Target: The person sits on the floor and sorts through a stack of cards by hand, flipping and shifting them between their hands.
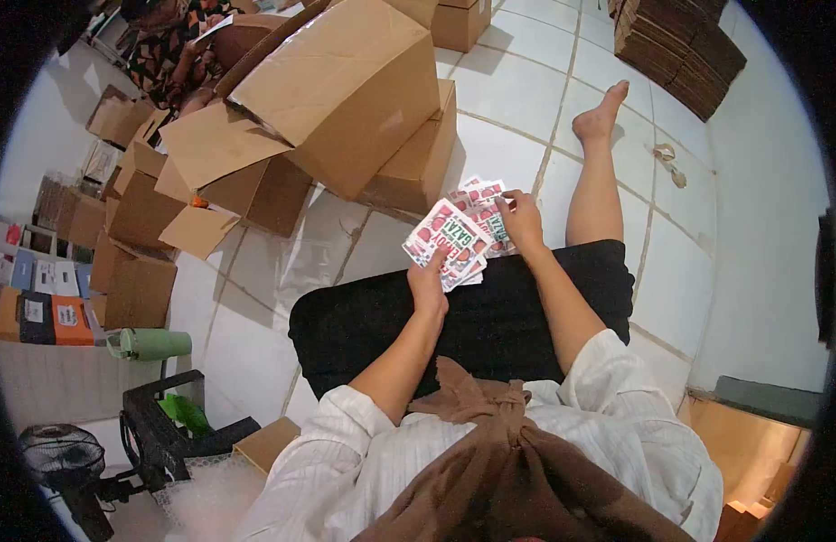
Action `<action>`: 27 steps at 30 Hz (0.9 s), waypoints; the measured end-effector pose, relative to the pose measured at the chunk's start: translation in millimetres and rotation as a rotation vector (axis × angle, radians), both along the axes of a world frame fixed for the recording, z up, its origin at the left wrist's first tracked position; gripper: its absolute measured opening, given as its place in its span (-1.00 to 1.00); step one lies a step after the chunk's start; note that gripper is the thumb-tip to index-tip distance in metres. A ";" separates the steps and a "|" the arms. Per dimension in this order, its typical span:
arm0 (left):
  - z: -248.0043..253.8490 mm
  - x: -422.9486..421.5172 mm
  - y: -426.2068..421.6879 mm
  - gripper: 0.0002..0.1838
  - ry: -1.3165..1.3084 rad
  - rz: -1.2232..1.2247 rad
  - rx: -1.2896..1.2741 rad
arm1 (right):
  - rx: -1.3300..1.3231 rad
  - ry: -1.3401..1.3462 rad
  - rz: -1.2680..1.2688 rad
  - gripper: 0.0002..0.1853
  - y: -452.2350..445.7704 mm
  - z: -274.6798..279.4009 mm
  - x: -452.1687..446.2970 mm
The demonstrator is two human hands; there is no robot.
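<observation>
A person sits on a white tiled floor (671, 289), one bare leg stretched forward, black cloth (364, 316) across the lap. Over the lap, the left hand (427, 287) is closed on a stack of printed cards (447, 233), thumb on top; the right hand (523, 224), fingers curled in, grips further cards (494, 215) just beside them. Open cardboard boxes (373, 108) crowd the floor ahead and leftward, and behind them I see another person (160, 45) holding something white (213, 28). Flattened cardboard (676, 54) is stacked near the right-hand wall (761, 208). A green tumbler (156, 344) and black fan (64, 452) are at left.
</observation>
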State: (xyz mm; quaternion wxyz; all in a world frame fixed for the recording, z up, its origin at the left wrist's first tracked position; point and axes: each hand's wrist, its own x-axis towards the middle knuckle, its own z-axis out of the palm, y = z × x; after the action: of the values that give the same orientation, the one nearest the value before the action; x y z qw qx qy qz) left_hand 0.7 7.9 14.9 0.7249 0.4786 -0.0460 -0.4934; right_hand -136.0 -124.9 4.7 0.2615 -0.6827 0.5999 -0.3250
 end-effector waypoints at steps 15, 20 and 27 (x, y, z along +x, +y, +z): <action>-4.5 -0.8 -2.2 -0.63 -0.042 -0.002 0.022 | 0.558 -0.768 0.004 -0.79 10.8 10.4 -5.4; 2.7 0.4 -0.4 -0.63 0.000 0.161 0.070 | 0.384 -0.776 -0.162 -0.56 -5.2 -22.5 -23.9; 0.2 -0.5 0.8 -0.63 -0.037 0.118 0.041 | -0.130 0.154 -0.142 -0.60 15.6 -5.6 -5.0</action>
State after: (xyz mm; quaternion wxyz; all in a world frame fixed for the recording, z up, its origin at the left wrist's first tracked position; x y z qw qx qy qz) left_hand 0.2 8.7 15.1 0.7417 0.5044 -0.0208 -0.4416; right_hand -141.0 -109.3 -0.9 0.1461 -0.6769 0.6428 -0.3275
